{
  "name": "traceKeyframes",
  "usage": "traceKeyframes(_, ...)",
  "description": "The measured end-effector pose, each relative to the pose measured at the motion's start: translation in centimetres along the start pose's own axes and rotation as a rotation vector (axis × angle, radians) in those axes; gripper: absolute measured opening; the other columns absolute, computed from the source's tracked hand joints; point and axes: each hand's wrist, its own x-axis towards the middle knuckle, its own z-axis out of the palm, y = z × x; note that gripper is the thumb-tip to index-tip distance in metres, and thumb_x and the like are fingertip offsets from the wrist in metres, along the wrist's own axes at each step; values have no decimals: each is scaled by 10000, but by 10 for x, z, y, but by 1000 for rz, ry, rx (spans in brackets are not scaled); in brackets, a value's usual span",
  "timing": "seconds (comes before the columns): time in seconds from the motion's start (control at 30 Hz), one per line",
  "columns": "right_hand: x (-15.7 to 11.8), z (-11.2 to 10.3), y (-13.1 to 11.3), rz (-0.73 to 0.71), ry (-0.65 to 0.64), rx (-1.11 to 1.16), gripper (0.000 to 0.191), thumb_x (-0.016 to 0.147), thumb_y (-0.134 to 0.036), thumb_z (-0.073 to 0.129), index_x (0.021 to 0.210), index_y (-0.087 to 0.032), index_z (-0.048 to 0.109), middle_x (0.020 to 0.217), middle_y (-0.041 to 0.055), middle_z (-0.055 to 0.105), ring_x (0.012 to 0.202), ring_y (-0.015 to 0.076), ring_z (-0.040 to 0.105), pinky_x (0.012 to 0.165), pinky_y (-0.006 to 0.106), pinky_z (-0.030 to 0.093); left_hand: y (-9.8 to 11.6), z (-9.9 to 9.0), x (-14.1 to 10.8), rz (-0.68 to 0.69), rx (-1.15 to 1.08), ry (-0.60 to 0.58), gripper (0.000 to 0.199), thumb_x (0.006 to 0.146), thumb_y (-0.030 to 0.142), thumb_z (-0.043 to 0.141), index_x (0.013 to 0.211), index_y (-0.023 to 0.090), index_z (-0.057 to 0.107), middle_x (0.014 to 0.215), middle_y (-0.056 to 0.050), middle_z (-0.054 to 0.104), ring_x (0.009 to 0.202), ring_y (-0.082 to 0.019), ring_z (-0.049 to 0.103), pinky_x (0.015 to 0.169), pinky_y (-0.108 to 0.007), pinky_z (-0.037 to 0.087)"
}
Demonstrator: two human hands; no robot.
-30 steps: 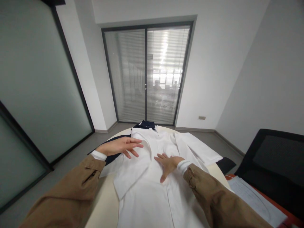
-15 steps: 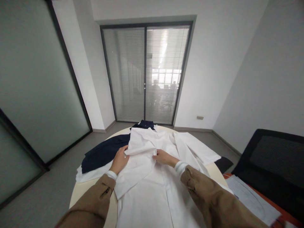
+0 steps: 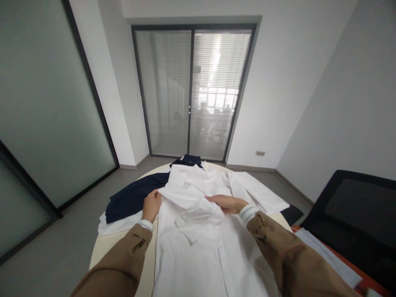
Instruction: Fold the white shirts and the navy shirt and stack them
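A long white shirt (image 3: 194,264) lies spread over the table, with one sleeve (image 3: 198,220) folded and bunched across its front. My left hand (image 3: 152,205) is closed on the edge of the fabric at the left side. At the middle, my right hand (image 3: 227,204) grips the folded sleeve cloth, its fingertips partly hidden by the fabric. The other sleeve (image 3: 260,192) stretches out to the right. Dark navy clothing (image 3: 136,198) lies left of the shirt on more white cloth, and a second navy piece (image 3: 188,160) sits at the far end.
The round cream table (image 3: 102,255) has its rim showing on the left. To the right stands a black mesh chair (image 3: 355,214), with pale cloth (image 3: 328,251) lying on an orange surface beside it. A glass door with blinds (image 3: 188,95) is beyond the table.
The sleeve has swung inward from the left and now lies crumpled over the shirt front. My left hand has shifted slightly left, my right hand to the right.
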Motion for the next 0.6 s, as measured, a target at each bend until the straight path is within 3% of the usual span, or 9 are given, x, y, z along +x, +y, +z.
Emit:
traceKeyframes(0.13,-15,-6,4,35,-340,-91,671,592,-385,896,1176,-185,631,1095,76,725,1038,221,680,918,334,540,-1,0,2,-17,58,-8,321,927,275,441,975,172,742,983,-152,758,944,-300,701,793,-328,492)
traceKeyframes(0.2,-21,-4,3,3,-438,-122,819,526,-277,919,1269,-198,582,1104,66,727,1055,233,676,949,356,524,-3,1,2,-21,55,-18,305,920,276,458,966,176,742,976,-144,762,933,-289,707,780,-313,492)
traceKeyframes(0.27,-24,2,3,-30,-483,-133,852,490,-189,907,1277,-197,579,1102,61,732,1063,248,673,966,380,513,-5,2,2,-22,38,-25,284,907,277,485,991,185,740,995,-128,766,937,-270,712,778,-293,496)
traceKeyframes(0.43,-26,9,6,-112,-356,46,483,619,-234,798,1079,-147,676,1073,76,744,1056,249,679,1013,378,471,-9,4,2,-7,-11,-30,286,881,266,522,1045,175,738,1037,-125,763,962,-255,716,828,-289,510)
traceKeyframes(0.6,-29,-10,0,-177,-164,240,307,763,-335,629,983,-125,672,1037,108,742,1029,241,686,1009,371,475,-10,4,1,32,-52,-34,320,909,285,488,1079,176,736,1091,-115,751,1000,-241,708,881,-289,507)
